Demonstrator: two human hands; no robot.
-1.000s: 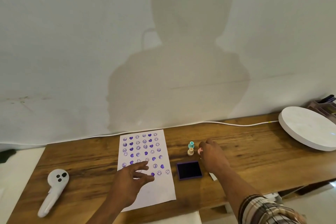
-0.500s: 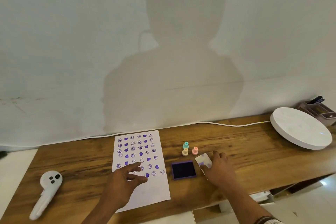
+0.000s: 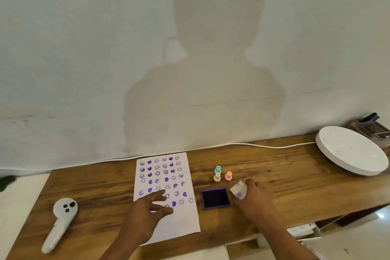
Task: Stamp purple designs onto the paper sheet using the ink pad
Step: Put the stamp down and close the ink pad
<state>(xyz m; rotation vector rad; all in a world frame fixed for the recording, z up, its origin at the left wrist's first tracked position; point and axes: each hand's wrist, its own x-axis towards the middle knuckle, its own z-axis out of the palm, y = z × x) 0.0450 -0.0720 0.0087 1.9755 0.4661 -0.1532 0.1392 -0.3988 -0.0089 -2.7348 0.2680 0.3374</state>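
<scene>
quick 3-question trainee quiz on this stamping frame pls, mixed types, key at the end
1. True or false: the right hand holds a white piece stained purple.
2. How many small stamps stand behind the ink pad? A) two B) three C) five
3. Fill in: the left hand rests on the ___.

Key: 1 true. 2 B: teal, cream and pink. 3 paper.

Purple hearts and smileys pattern the white paper sheet (image 3: 166, 192); the ink pad (image 3: 215, 198) is dark purple, the surface (image 3: 274, 175) brown woodgrain.
</scene>
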